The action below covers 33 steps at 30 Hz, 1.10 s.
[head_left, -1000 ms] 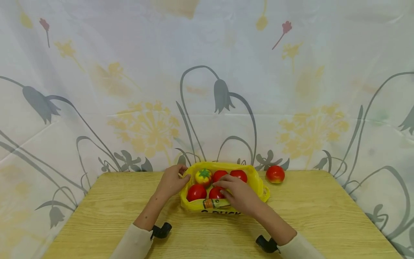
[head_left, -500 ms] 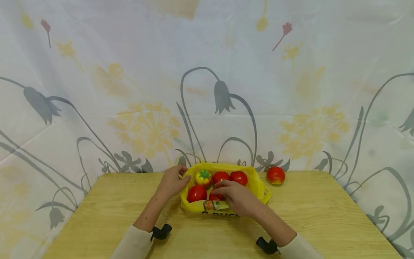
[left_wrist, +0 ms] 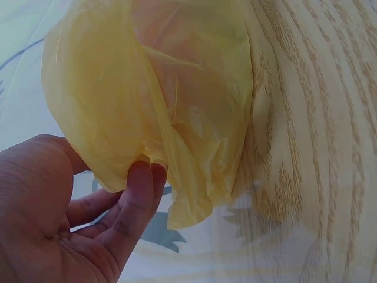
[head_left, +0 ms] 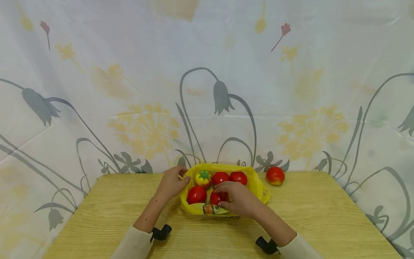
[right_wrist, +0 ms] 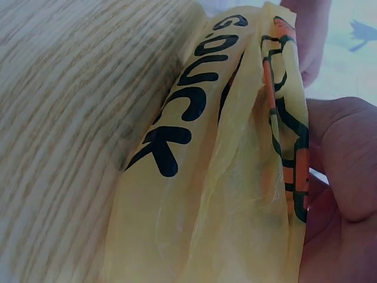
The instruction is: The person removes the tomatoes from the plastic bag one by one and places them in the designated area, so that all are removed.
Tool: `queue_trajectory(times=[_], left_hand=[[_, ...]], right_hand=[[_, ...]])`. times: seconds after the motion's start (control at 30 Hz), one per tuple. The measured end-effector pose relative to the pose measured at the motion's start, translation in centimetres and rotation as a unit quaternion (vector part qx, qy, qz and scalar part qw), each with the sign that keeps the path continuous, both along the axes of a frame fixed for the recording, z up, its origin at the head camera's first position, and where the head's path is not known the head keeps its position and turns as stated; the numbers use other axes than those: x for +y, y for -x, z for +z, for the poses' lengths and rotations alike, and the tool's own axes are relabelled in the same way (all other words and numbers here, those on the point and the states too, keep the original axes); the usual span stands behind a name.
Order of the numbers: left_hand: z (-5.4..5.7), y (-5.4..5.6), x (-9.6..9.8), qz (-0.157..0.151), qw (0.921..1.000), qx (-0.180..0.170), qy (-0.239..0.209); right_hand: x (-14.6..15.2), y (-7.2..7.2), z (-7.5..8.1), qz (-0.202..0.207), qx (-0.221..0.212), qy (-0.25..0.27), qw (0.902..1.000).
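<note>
A yellow plastic bag [head_left: 262, 196] stands with its mouth spread wide at the table's far side. Several glossy red tomatoes lie inside, one of them a yellow-and-red tomato [head_left: 203, 178] with a green star-shaped top. At the bag's left end my left hand [head_left: 171, 182] pinches the film between thumb and fingertips, clearly seen on the bag [left_wrist: 147, 88] in the left wrist view. My right hand [head_left: 240, 199] reaches over the front right rim, fingers and thumb curved round the front tomato [head_left: 217, 198]. In the right wrist view the bag's printed wall hides its fingertips.
Outside the bag, to its right, another red tomato [head_left: 275, 176] sits near the table's back edge. The wooden table [head_left: 207, 237] ends at a hanging floral cloth [head_left: 207, 43]. A bag handle loop [head_left: 266, 194] sticks out on the right side.
My right hand has shifted slightly toward me with the front tomato, and its thumb has come down by the front rim. That rim has folded lower, hiding the printed letters. The left hand stays put.
</note>
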<state>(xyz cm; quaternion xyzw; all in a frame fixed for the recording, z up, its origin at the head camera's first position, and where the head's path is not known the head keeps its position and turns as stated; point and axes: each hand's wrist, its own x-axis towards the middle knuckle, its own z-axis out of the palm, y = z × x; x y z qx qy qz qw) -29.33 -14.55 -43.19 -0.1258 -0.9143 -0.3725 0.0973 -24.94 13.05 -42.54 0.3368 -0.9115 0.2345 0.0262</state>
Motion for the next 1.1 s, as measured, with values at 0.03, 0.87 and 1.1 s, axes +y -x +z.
queue_trajectory(times=[0.03,0.87,1.1], left_hand=[[0.00,0.03,0.01,0.001,1.0000,-0.001,0.000],[-0.11,0.10,-0.07,0.004,0.9999,-0.012,-0.001],[-0.09,0.17,0.03,0.003,0.9999,-0.010,-0.003]], right_hand=[[0.01,-0.02,0.01,-0.001,-0.003,0.000,1.0000],[-0.07,0.00,-0.67,-0.011,-0.020,-0.016,0.9996],[-0.13,0.01,-0.75,-0.004,-0.019,-0.012,0.9997]])
